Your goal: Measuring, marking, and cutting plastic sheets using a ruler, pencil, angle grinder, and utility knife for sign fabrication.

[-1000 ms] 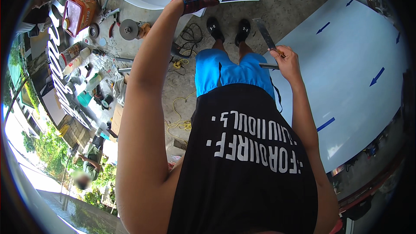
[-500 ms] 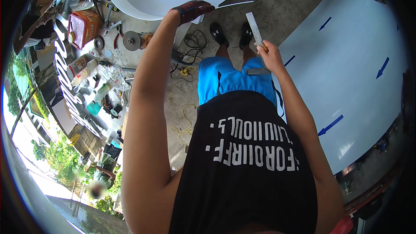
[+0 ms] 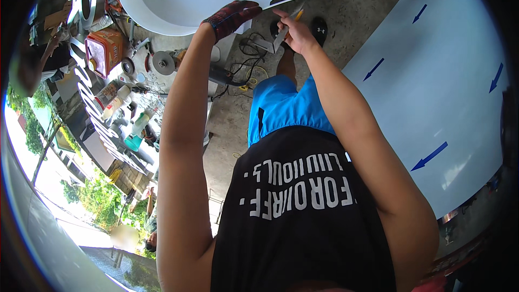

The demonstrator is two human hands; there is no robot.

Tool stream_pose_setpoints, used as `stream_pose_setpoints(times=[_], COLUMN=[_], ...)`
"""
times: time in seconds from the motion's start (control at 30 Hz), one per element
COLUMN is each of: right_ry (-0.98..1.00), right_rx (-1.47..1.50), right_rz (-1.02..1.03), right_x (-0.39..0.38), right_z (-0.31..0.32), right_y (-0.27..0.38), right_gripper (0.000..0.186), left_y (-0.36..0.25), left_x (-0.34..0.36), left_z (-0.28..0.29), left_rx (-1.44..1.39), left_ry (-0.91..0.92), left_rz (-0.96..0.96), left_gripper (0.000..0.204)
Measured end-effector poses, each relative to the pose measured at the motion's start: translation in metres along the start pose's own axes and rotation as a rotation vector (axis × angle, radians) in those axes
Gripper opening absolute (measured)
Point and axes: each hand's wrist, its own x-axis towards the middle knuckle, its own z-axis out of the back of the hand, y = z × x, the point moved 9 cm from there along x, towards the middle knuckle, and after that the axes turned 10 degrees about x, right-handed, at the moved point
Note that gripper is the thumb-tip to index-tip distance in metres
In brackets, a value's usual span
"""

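My left hand (image 3: 233,19), in a dark red and black glove, is closed at the near rim of a large round white basin-like piece (image 3: 178,27). From its fingers a thin white strip (image 3: 292,1) sticks out to the right. Just right of it is my bare right hand (image 3: 298,35), its fingers closed round a metal try square (image 3: 280,39), forefinger pointing toward the strip. The square's grey stock (image 3: 264,44) hangs at the left. A small yellow object (image 3: 299,15), whose kind I cannot make out, shows at the same fingers.
A large white sheet (image 3: 432,97) with blue arrow marks lies at the right. On the left are an orange tub (image 3: 105,51), an angle grinder (image 3: 164,62), bottles and white cut-out lettering (image 3: 89,97). Black cables (image 3: 248,57) lie on the concrete floor. Other people are at the left edge.
My right hand has moved up and left with the try square, from beside the white sheet to close by the strip. The square has turned. My left hand still holds the strip.
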Motion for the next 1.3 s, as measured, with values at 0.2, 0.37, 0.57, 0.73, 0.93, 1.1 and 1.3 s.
stream_pose_setpoints(times=[0.2, 0.37, 0.57, 0.73, 0.93, 1.1, 1.3], right_ry=[0.047, 0.077, 0.158, 0.124, 0.159, 0.178, 0.195], right_rx=[0.008, 0.099, 0.188, 0.194, 0.196, 0.222, 0.193], right_rz=[0.016, 0.003, -0.015, -0.002, -0.007, -0.005, -0.024], right_x=[0.017, 0.014, 0.013, 0.011, 0.008, 0.008, 0.007], right_z=[-0.014, -0.022, -0.027, -0.027, -0.032, -0.033, -0.032], right_y=[-0.002, -0.004, -0.006, -0.006, -0.003, -0.003, -0.003], right_gripper=[0.037, 0.032, 0.027, 0.031, 0.031, 0.031, 0.030], left_y=[-0.005, -0.003, -0.007, -0.006, -0.008, -0.008, -0.006], left_x=[-0.001, 0.001, 0.001, 0.002, 0.000, 0.002, 0.002], left_z=[0.002, 0.004, 0.001, 0.002, 0.004, 0.002, 0.002], left_rx=[-0.033, -0.013, -0.004, -0.005, 0.006, 0.011, 0.019], left_ry=[-0.028, -0.023, -0.018, -0.005, -0.008, -0.005, -0.022], left_rz=[-0.003, -0.027, -0.081, -0.057, -0.063, -0.019, -0.024], left_gripper=[0.053, 0.054, 0.054, 0.056, 0.050, 0.051, 0.052])
